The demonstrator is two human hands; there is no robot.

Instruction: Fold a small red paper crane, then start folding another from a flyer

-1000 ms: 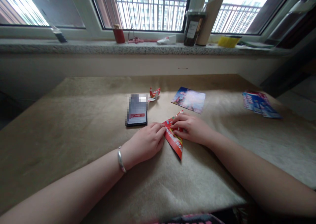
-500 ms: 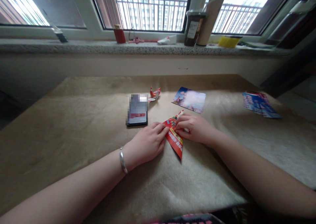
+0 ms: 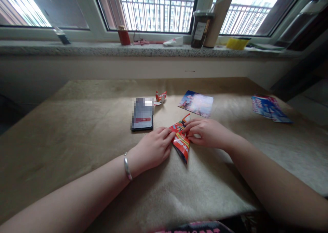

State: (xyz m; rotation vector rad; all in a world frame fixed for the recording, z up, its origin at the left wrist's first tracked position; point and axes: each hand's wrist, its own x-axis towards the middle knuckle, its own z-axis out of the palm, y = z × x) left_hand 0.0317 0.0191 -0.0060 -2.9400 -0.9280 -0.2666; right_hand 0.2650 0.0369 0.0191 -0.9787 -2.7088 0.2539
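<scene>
A red printed sheet of paper (image 3: 182,143), folded to pointed corners, lies on the table between my hands. My left hand (image 3: 157,145) grips its left edge, fingertips pressed together on the paper. On the opposite side, my right hand (image 3: 202,133) pinches the right edge, with its fingers bent onto the print. The lower flap stands slightly lifted, and a dark underside shows along its left edge. Just beyond my left hand lies a phone (image 3: 142,115) with a blurred screen. Beside the phone stands a small folded red-and-white paper figure (image 3: 161,98).
A blue and pink printed sheet (image 3: 196,104) lies beyond my right hand. Several blue leaflets (image 3: 271,109) are fanned out at the far right of the table (image 3: 77,123). Jars and small items stand on the stone windowsill (image 3: 97,50) behind.
My right hand has shifted slightly to the right along the paper. The paper's lower flap has lifted and curled, so its dark underside now shows.
</scene>
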